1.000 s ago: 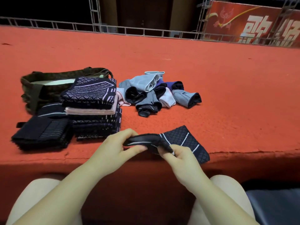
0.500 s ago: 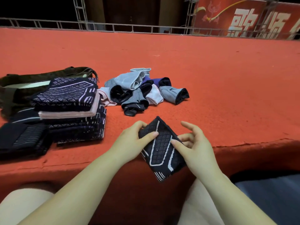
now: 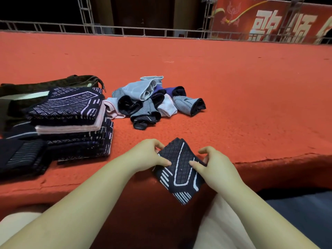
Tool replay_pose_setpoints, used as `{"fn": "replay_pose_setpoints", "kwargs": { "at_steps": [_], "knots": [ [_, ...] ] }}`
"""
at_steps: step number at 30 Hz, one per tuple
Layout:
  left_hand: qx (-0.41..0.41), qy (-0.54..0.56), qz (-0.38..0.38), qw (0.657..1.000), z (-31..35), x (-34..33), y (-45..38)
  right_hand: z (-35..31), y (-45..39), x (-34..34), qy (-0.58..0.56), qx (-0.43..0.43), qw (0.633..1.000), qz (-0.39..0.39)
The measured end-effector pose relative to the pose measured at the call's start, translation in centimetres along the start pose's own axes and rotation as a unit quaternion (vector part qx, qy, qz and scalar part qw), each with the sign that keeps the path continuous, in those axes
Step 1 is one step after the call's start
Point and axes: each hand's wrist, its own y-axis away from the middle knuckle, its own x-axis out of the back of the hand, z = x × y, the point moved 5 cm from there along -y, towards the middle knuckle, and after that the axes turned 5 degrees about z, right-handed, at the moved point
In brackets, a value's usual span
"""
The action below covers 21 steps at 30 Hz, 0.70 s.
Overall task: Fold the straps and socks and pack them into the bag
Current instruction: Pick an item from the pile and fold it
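A folded dark strap with white lines (image 3: 180, 169) hangs over the front edge of the red platform, pinched on both sides. My left hand (image 3: 149, 155) grips its left edge and my right hand (image 3: 212, 164) grips its right edge. A stack of folded dark patterned straps (image 3: 71, 121) stands at the left. Behind the stack lies the olive bag (image 3: 36, 87), open, with something pale inside. A heap of rolled socks (image 3: 154, 101) in grey, black, purple and pale pink lies in the middle.
More dark folded pieces (image 3: 19, 157) lie at the far left near the platform's front edge (image 3: 269, 159). A metal railing (image 3: 143, 31) and a red banner (image 3: 269, 20) run along the back. The red carpet (image 3: 251, 87) stretches to the right of the socks.
The strap, bunched between my hands a second ago, is now folded flat and held over the platform's edge. The view has shifted to the right.
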Motion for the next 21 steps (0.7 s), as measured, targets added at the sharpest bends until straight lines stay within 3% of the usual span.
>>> {"fn": "replay_pose_setpoints", "kwargs": {
  "at_steps": [5,10,13,16,18,21],
  "knots": [
    [-0.016,0.146,-0.121,0.982,0.9,0.1,2.2,-1.7,0.6,0.4,-0.11,0.063,0.99,-0.063],
    [-0.039,0.321,-0.131,0.937,1.6,-0.1,4.4,-4.4,1.3,2.3,-0.224,0.103,0.965,-0.094],
    [0.04,0.465,-0.109,0.878,1.0,0.2,4.7,-4.8,0.7,3.4,-0.335,0.057,0.937,-0.084],
    [0.1,0.609,-0.061,0.784,0.6,0.8,4.8,-4.1,0.6,1.9,-0.498,-0.095,0.84,-0.194],
    [0.11,0.679,-0.035,0.725,0.6,1.1,4.8,-4.2,1.3,0.4,-0.512,-0.152,0.799,-0.275],
    [0.11,0.724,-0.011,0.68,0.6,1.1,4.6,-4.7,0.9,-1.2,-0.532,-0.169,0.781,-0.28]
  ]
}}
